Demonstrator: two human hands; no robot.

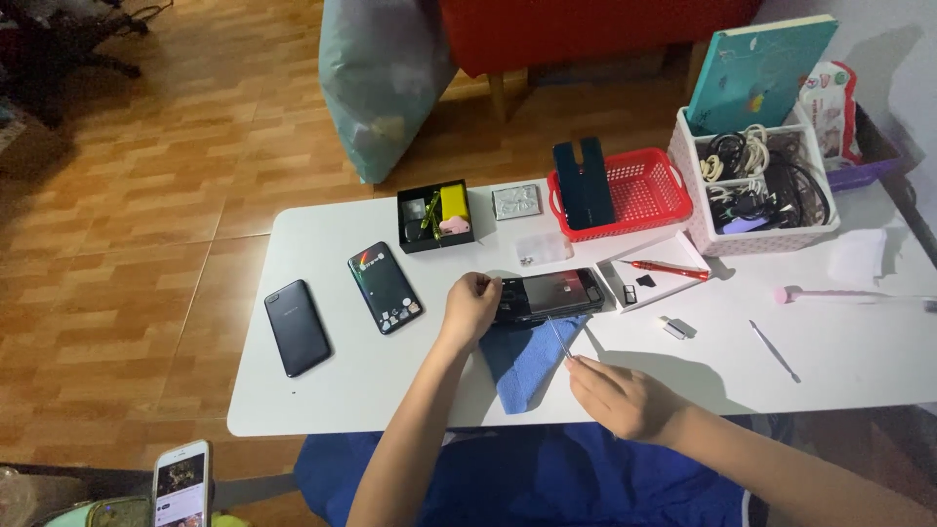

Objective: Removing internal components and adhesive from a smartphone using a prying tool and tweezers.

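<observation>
A wooden parquet floor [127, 146] in warm brown blocks fills the left and far part of the scene. A low white table [859, 361] with rounded corners spans the middle and right. Beyond it, at the far side, stands a red seat [586, 29] on wooden legs [498, 96], with a pale blue-green bag [381, 78] leaning on the floor just left of it. A grey wall [903, 59] shows at far right. The light is dim, brightest on the tabletop.
</observation>
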